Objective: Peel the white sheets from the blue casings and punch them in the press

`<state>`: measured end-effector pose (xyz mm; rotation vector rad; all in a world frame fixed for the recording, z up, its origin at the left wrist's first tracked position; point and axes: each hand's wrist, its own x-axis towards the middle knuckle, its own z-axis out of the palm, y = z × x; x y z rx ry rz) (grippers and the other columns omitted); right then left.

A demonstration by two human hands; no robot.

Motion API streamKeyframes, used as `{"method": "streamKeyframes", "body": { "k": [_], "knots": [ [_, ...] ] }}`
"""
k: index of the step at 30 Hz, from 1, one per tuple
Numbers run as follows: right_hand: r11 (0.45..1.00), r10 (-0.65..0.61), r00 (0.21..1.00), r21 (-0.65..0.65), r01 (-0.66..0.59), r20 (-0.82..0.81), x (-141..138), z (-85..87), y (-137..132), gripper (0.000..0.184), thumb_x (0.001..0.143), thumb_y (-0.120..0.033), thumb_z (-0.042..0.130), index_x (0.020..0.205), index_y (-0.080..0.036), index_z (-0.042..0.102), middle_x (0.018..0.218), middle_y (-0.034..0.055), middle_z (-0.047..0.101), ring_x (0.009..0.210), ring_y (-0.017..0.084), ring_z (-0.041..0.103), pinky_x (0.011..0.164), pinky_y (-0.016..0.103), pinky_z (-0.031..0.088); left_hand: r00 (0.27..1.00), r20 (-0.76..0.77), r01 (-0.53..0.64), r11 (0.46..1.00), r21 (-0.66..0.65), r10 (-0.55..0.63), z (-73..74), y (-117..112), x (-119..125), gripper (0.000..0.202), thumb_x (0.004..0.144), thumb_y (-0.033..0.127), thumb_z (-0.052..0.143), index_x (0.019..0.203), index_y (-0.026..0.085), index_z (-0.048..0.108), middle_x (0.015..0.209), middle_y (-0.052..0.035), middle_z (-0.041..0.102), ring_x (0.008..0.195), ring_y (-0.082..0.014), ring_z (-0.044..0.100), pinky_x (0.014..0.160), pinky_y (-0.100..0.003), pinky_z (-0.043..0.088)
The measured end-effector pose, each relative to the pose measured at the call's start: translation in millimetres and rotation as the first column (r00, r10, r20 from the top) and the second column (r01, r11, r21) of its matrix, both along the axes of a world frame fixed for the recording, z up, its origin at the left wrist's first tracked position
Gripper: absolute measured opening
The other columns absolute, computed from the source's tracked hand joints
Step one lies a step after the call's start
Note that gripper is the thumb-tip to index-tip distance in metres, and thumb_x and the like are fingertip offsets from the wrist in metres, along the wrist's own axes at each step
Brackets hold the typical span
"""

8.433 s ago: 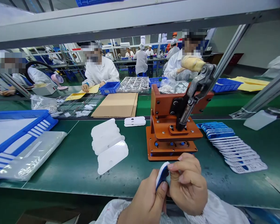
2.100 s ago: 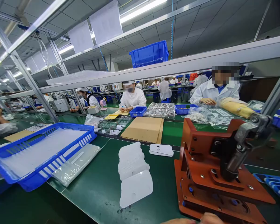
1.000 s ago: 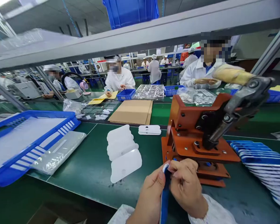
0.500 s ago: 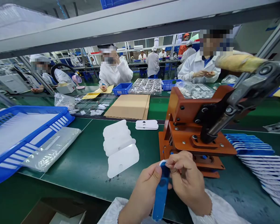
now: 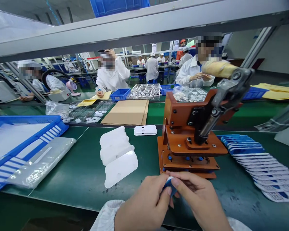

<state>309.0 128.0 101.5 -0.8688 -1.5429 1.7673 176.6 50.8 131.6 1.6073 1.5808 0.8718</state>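
Note:
A flat blue piece with a white rounded end (image 5: 170, 183) is pinched between both hands near the table's front edge; fingers hide most of it. My left hand (image 5: 144, 202) grips it from the left, thumb on top. My right hand (image 5: 198, 195) has thumb and fingers closed on the white end. Just beyond the hands stands an orange lever press (image 5: 173, 141) with its padded handle raised. To the left lie overlapping white cards (image 5: 121, 168) with scalloped edges and a small stack of white strips (image 5: 145, 129). A fanned row of blue-and-white strips (image 5: 257, 163) is at the right.
A blue basket (image 5: 60, 123) and a clear plastic bag (image 5: 45, 160) occupy the left side. Brown cardboard sheets (image 5: 126, 112) lie behind the cards. Overhead runs a grey beam (image 5: 135, 25). Several co-workers in white coats (image 5: 113, 75) sit across the bench.
The blue piece was upright with its long blue face showing; now it is tilted and mostly covered by my fingers. Both hands are lower and closer together. The view has turned slightly right.

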Motion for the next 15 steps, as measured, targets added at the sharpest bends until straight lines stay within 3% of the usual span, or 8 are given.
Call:
{"method": "streamKeyframes", "body": {
  "k": [2, 4, 11, 15],
  "knots": [
    [0.995, -0.102, 0.995, -0.006, 0.102, -0.017, 0.0, -3.3, 7.5, 0.030, 0.068, -0.045, 0.074, 0.077, -0.016, 0.073, 0.069, 0.0068, 0.067, 0.049, 0.012, 0.057, 0.045, 0.021, 0.052, 0.999, 0.012, 0.033, 0.999, 0.036, -0.033, -1.0, 10.3, 4.1, 0.014, 0.089, 0.020, 0.037, 0.084, 0.020, 0.050, 0.070, 0.0018, 0.057, 0.063, -0.0105, 0.053, 0.061, -0.020, 0.040],
    [0.993, -0.114, 0.992, -0.027, 0.113, -0.054, 3.4, -6.5, 16.2, 0.032, 0.069, -0.045, 0.073, 0.081, -0.015, 0.072, 0.062, 0.0045, 0.064, 0.048, 0.012, 0.055, 0.044, 0.021, 0.049, 0.999, 0.037, 0.024, 0.999, 0.034, -0.025, -4.4, 21.1, 9.5, 0.012, 0.088, 0.018, 0.038, 0.085, 0.019, 0.050, 0.070, 0.0013, 0.057, 0.061, -0.0108, 0.054, 0.060, -0.020, 0.042],
    [0.982, 0.183, 0.974, -0.010, -0.186, -0.134, 40.5, -8.1, 24.3, 0.031, 0.084, -0.039, 0.060, 0.103, -0.016, 0.066, 0.071, 0.0029, 0.066, 0.061, 0.013, 0.062, 0.065, 0.028, 0.052, 0.995, 0.100, 0.017, 0.993, -0.121, -0.005, -17.2, 40.6, 25.7, 0.035, 0.091, 0.036, 0.033, 0.066, 0.018, 0.049, 0.050, 0.0021, 0.052, 0.043, -0.0107, 0.051, 0.047, -0.021, 0.042],
    [0.998, 0.057, 0.989, 0.007, -0.057, -0.137, 50.3, -3.2, 14.9, 0.029, 0.079, -0.043, 0.064, 0.087, -0.015, 0.068, 0.072, 0.0040, 0.067, 0.065, 0.016, 0.063, 0.064, 0.028, 0.053, 0.997, 0.027, 0.072, 0.994, -0.085, -0.069, -9.6, 41.9, 32.1, 0.042, 0.092, 0.042, 0.028, 0.064, 0.018, 0.049, 0.049, 0.0028, 0.051, 0.041, -0.0098, 0.050, 0.047, -0.020, 0.042]
  ]
}}
